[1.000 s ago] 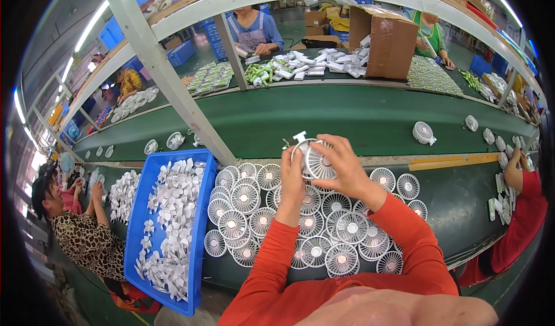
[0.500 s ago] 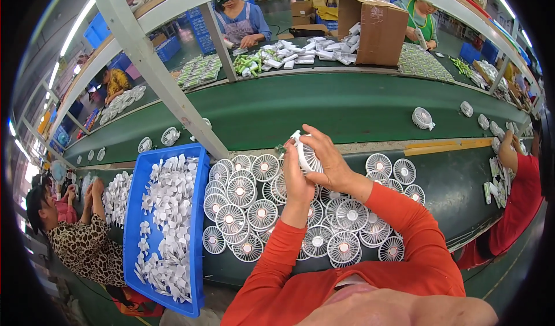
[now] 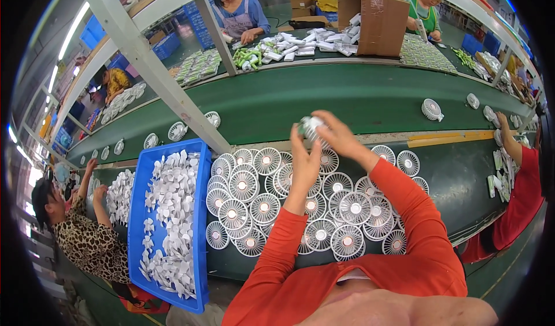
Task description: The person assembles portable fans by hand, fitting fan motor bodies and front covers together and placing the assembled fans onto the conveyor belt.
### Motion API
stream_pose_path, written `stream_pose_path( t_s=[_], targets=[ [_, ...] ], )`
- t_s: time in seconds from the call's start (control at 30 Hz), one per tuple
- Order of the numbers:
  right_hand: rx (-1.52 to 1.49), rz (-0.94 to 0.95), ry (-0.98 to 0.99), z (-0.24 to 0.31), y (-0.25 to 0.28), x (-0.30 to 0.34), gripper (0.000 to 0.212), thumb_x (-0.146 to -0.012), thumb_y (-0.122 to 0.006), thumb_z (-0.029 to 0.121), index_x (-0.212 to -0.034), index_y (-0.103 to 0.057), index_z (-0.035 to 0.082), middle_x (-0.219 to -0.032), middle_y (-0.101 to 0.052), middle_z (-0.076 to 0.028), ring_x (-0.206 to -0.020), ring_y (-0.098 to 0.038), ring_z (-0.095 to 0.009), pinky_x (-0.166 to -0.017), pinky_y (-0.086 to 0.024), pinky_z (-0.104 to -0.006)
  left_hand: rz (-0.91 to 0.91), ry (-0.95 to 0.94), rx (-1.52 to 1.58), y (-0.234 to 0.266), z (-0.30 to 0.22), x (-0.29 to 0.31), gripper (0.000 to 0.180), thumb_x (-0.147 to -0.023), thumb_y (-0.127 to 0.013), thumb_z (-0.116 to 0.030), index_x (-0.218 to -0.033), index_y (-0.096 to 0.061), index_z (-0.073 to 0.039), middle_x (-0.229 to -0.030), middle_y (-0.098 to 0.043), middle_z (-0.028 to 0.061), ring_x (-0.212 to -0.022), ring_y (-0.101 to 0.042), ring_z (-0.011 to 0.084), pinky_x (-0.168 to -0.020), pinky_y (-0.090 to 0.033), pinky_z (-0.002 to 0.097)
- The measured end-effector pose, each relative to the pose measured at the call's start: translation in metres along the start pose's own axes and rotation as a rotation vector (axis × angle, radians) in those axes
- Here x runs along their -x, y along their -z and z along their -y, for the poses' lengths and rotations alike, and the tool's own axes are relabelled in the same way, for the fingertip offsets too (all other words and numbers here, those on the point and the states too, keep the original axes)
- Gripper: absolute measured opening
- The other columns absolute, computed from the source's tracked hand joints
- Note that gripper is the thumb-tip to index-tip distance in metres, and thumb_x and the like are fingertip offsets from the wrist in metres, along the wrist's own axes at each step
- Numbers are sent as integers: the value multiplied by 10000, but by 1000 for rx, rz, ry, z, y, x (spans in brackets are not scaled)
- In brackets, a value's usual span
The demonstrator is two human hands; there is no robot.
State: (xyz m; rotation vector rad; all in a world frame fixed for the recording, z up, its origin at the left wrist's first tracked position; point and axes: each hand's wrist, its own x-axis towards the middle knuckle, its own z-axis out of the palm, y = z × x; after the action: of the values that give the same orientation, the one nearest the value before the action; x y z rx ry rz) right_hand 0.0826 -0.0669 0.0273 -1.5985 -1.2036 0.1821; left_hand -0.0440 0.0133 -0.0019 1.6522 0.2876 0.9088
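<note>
Both my hands are raised over the near edge of the green belt, closed around a white fan head (image 3: pixel 311 129) with a ribbed cage. My left hand (image 3: pixel 306 163) supports it from below and the left. From the right, my right hand (image 3: pixel 341 136) grips it, fingers slightly blurred by motion. A greenish bit shows at the fan head's left side, too small to make out. Below my hands, many round white fan grilles (image 3: pixel 265 209) lie in overlapping piles on the dark bench, several with copper-coloured centres.
A blue tray (image 3: pixel 203 227) of white fan blades (image 3: pixel 173 210) stands left of the grilles. Across the green belt (image 3: pixel 347 97) sit several fan heads (image 3: pixel 431 109). A grey slanted post (image 3: pixel 156 65) rises by the tray. Co-workers sit on both sides and opposite, near a cardboard box (image 3: pixel 381 25).
My hands have moved slightly farther away and turned the fan head, so its cage faces differently. At the left, a co-worker's arm now stretches toward the belt. The view has shifted a little.
</note>
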Motion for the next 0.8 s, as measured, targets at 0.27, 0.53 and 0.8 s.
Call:
stream_pose_path(
  t_s=[0.27, 0.53, 0.8],
  targets=[
    [684, -243, -73, -74, 143, 47, 499, -797, -702, 221, -1244, -565, 46, -1290, -516, -276, -1248, -465, -408, -1032, -403, -422, 360, -157, -663, -5, 16, 7, 395, -788, -715, -202, -1156, -637, -80, -1283, -524, 222, -1219, -454, 388, -1015, -371, 474],
    [703, -126, -423, -33, 197, 143, 450, -799, -723, 247, -1172, -617, 21, -1142, -643, -177, -1077, -610, -322, -912, -477, -393, 426, -173, -869, -19, 6, 15, 346, -779, -725, -193, -1106, -664, -95, -1275, -563, 134, -1209, -484, 351, -960, -416, 477],
    [672, 102, -292, -24, 140, 139, 686, -712, -785, 333, -1283, -539, 44, -1245, -578, -182, -1145, -546, -361, -976, -427, -427, 437, -198, -872, -22, -4, 15, 362, -749, -742, -145, -1101, -666, -106, -1284, -554, 125, -1197, -491, 349, -936, -428, 469]
  ],
)
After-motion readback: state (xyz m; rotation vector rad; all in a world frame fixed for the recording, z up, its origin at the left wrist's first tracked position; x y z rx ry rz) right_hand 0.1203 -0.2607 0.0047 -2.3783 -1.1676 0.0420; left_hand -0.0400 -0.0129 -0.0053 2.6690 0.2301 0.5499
